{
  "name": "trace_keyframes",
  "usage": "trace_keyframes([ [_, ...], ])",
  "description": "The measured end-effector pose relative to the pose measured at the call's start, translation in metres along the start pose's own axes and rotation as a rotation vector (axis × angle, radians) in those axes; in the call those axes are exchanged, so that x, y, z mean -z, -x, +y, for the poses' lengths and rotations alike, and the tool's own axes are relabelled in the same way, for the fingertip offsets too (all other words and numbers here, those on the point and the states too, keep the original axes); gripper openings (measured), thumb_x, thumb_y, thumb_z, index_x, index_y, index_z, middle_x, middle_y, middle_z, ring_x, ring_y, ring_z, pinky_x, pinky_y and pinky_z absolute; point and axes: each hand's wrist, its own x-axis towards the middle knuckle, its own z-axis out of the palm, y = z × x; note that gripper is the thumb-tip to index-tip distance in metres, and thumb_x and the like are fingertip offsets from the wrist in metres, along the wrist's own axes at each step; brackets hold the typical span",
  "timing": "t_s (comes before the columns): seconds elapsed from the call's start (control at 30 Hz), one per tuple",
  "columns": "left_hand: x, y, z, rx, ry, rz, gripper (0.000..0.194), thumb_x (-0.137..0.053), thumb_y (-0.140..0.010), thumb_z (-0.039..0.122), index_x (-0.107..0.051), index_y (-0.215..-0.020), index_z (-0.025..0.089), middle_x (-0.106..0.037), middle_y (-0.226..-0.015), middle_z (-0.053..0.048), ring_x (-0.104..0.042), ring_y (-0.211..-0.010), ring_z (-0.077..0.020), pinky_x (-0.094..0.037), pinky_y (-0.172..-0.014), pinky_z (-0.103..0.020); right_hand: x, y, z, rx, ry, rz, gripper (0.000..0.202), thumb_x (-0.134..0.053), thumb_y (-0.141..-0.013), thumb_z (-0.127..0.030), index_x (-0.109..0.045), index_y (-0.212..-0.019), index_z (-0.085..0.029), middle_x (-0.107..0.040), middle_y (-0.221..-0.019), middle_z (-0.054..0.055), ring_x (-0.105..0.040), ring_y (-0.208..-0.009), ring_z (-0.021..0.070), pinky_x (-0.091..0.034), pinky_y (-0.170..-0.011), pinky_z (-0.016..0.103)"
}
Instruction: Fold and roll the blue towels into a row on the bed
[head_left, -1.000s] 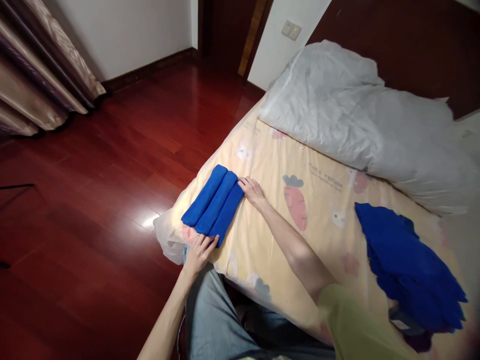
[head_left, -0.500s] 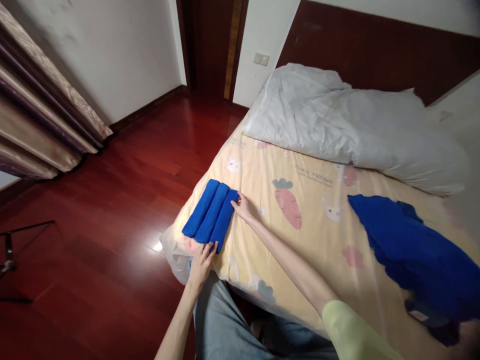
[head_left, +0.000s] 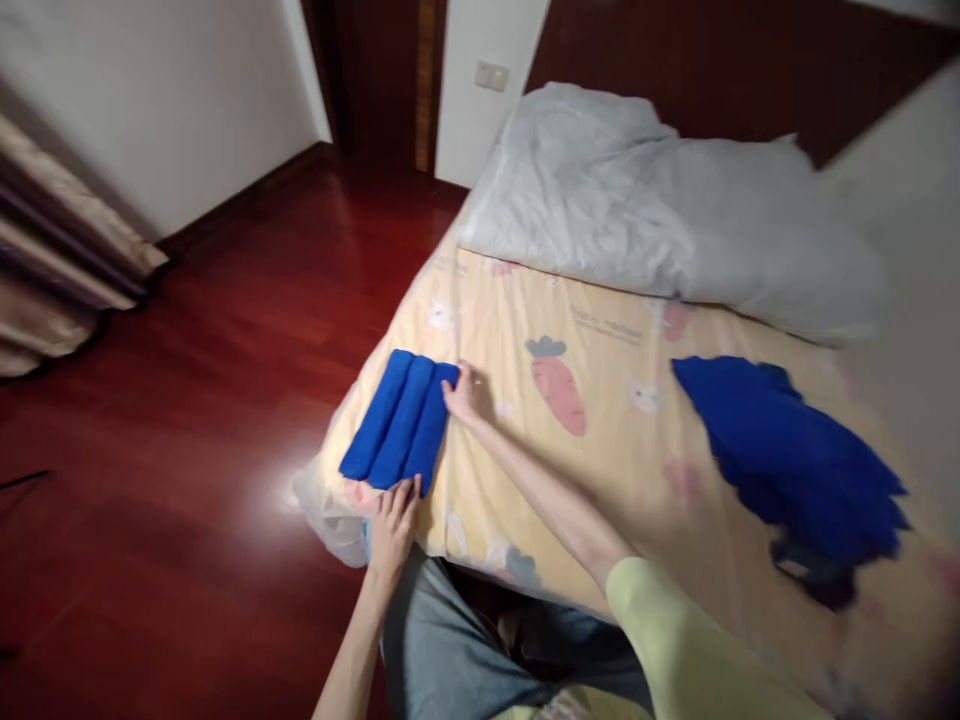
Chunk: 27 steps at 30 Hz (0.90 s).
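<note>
Three blue fabric rolls lie side by side near the left corner of the bed; the rightmost blue roll [head_left: 430, 425] is between my hands. My left hand [head_left: 394, 525] grips its near end, fingers bent over the edge. My right hand [head_left: 463, 393] holds its far end, thumb on top and fingers at the outer side. The middle blue roll [head_left: 403, 425] and the left blue roll [head_left: 376, 415] rest untouched against it. The undersides of the rolls are hidden.
A loose pile of blue clothing [head_left: 795, 455] lies on the right of the patterned bedsheet [head_left: 622, 480]. Behind it are a grey-white quilt [head_left: 600, 200] and a dark headboard [head_left: 675, 60]. Red wooden floor [head_left: 225, 400] and a curtain [head_left: 60, 260] are to the left.
The view has shifted slightly, so everything sits further left and higher. Both hands stay at the ends of the rightmost roll. A blurred shape by the clothing pile has gone from the right edge.
</note>
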Motion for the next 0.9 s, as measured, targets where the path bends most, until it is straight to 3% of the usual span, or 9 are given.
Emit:
trace_keyframes([
  [0.1,-0.001,0.004,0.005,0.024,0.045,0.017,0.065,-0.044,-0.097,0.009,-0.033,-0.161,0.016,-0.061,-0.139,-0.018,-0.057,-0.129,-0.0307,-0.046,-0.105,-0.044,0.019,0.042,-0.01,0.328,0.221,-0.134,0.043,-0.054,-0.099,-0.029,-0.053,-0.142,-0.025,-0.05,-0.148,0.011,-0.042,-0.14,0.0278,-0.033,-0.119,0.054],
  [0.2,0.009,0.01,0.016,0.062,0.128,0.029,0.07,-0.044,-0.097,0.009,-0.027,-0.163,0.02,-0.048,-0.154,-0.019,-0.044,-0.145,-0.0323,-0.041,-0.115,-0.049,0.05,0.09,-0.012,0.639,0.333,-0.42,0.039,-0.057,-0.101,-0.038,-0.06,-0.138,-0.026,-0.046,-0.155,0.011,-0.035,-0.146,0.0286,-0.034,-0.119,0.053],
  [0.3,0.027,0.03,0.037,0.111,0.206,0.015,0.069,-0.046,-0.096,0.012,-0.03,-0.162,0.021,-0.039,-0.16,-0.019,-0.037,-0.15,-0.0333,-0.041,-0.117,-0.054,0.097,0.139,0.008,0.757,0.256,-0.434,0.036,-0.055,-0.102,-0.038,-0.063,-0.134,-0.022,-0.05,-0.152,0.012,-0.039,-0.144,0.0256,-0.036,-0.119,0.048],
  [0.4,0.038,0.062,0.063,0.159,0.257,-0.024,0.058,-0.048,-0.096,0.016,-0.045,-0.153,0.023,-0.053,-0.147,-0.018,-0.054,-0.136,-0.0316,-0.051,-0.107,-0.054,0.153,0.178,0.059,0.609,0.099,-0.309,0.025,-0.056,-0.1,-0.028,-0.067,-0.122,-0.023,-0.066,-0.126,0.009,-0.058,-0.123,0.0213,-0.047,-0.108,0.041],
  [0.53,0.041,0.096,0.097,0.088,0.39,-0.203,0.036,-0.046,-0.094,0.023,-0.07,-0.12,0.025,-0.068,-0.123,-0.013,-0.069,-0.108,-0.0286,-0.062,-0.088,-0.048,0.241,0.197,0.148,0.188,-0.099,-0.026,0.013,-0.057,-0.092,-0.025,-0.069,-0.096,-0.025,-0.071,-0.096,0.005,-0.068,-0.095,0.0215,-0.056,-0.09,0.039],
  [0.63,0.048,0.104,0.12,0.033,0.44,-0.368,0.033,-0.047,-0.092,0.024,-0.076,-0.108,0.024,-0.073,-0.116,-0.01,-0.071,-0.104,-0.028,-0.062,-0.085,-0.046,0.32,0.186,0.204,-0.184,-0.28,0.26,0.014,-0.065,-0.08,-0.033,-0.066,-0.089,-0.022,-0.069,-0.081,0.001,-0.066,-0.075,0.0196,-0.058,-0.076,0.036],
  [0.7,0.054,0.103,0.134,0.034,0.441,-0.433,0.033,-0.046,-0.092,0.025,-0.077,-0.105,0.023,-0.075,-0.112,-0.01,-0.071,-0.101,-0.0278,-0.061,-0.085,-0.046,0.372,0.173,0.234,-0.328,-0.355,0.482,0.025,-0.069,-0.076,-0.038,-0.065,-0.094,-0.021,-0.069,-0.079,0.0,-0.064,-0.073,0.0183,-0.058,-0.076,0.036],
  [0.8,0.061,0.095,0.148,0.047,0.442,-0.467,0.033,-0.047,-0.092,0.028,-0.079,-0.099,0.022,-0.076,-0.107,-0.01,-0.072,-0.098,-0.0277,-0.061,-0.085,-0.046,0.436,0.151,0.271,-0.384,-0.522,0.647,0.033,-0.07,-0.077,-0.039,-0.064,-0.104,-0.02,-0.071,-0.089,0.002,-0.064,-0.071,0.0156,-0.058,-0.074,0.033],
  [0.9,0.063,0.086,0.155,0.097,0.439,-0.459,0.032,-0.048,-0.092,0.032,-0.079,-0.095,0.022,-0.076,-0.104,-0.01,-0.073,-0.097,-0.0284,-0.062,-0.086,-0.047,0.474,0.126,0.299,-0.418,-0.738,0.69,0.031,-0.069,-0.079,-0.034,-0.061,-0.107,-0.022,-0.071,-0.098,0.002,-0.065,-0.071,0.0125,-0.058,-0.073,0.03],
])
